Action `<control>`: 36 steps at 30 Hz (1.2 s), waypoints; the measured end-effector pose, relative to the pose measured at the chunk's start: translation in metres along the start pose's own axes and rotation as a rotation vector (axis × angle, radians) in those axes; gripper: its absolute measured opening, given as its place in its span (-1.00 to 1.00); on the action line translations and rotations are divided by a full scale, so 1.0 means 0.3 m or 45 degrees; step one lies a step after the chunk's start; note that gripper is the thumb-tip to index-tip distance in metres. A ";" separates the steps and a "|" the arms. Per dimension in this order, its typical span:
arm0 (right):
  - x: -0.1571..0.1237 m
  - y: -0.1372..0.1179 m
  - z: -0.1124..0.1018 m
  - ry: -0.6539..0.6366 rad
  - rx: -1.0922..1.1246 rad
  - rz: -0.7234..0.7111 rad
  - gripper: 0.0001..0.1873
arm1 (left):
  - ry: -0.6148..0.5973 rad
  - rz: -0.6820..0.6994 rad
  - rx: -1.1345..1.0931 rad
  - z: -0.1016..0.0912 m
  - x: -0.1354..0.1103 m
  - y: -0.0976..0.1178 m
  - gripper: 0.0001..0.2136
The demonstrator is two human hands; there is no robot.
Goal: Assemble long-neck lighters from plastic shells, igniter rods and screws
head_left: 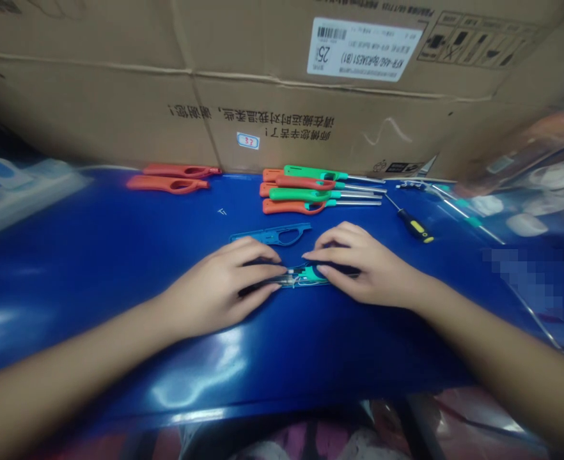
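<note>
A blue gas lighter casing half with teal and white parts inside lies low over the blue table between my hands. My left hand pinches its left end, fingertips and thumb around the small inner parts. From the other side, my right hand grips the right end by the teal piece, with its fingers covering much of that end. Just beyond them rests a separate blue casing half with a trigger opening. Which small part each fingertip presses is hard to make out.
Several long-nosed lighters in orange and green lie stacked at the back. Left of them are red and orange casing halves and tiny metal bits. A black-and-yellow screwdriver sits at right. A cardboard box walls off the far side.
</note>
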State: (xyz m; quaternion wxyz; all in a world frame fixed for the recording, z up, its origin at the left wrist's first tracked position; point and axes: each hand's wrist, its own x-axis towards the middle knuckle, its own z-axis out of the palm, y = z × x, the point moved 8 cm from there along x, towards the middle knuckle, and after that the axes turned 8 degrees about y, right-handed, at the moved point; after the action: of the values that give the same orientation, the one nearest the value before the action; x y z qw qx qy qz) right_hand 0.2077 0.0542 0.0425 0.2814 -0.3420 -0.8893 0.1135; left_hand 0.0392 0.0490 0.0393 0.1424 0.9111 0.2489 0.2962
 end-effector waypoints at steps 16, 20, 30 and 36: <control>-0.029 -0.053 0.057 -0.323 0.025 -0.148 -0.41 | -0.036 -0.173 -0.121 0.003 0.000 -0.033 -0.83; -0.022 -0.045 0.034 -0.200 0.029 -0.132 -0.51 | -0.053 -0.190 -0.128 0.007 -0.003 -0.031 -0.81; -0.004 0.008 0.038 -0.032 0.162 0.062 -0.74 | -0.061 -0.277 -0.176 -0.008 -0.003 -0.050 -0.84; -0.001 0.021 0.045 0.002 0.281 0.154 -0.71 | -0.061 -0.331 -0.218 0.001 -0.004 -0.069 -0.85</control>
State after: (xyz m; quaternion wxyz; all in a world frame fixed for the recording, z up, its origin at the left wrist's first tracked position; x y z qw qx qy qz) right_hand 0.2034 0.0584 0.0289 0.3106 -0.3623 -0.8489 0.2272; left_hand 0.0308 0.0656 0.0301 0.2626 0.8625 0.3353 0.2733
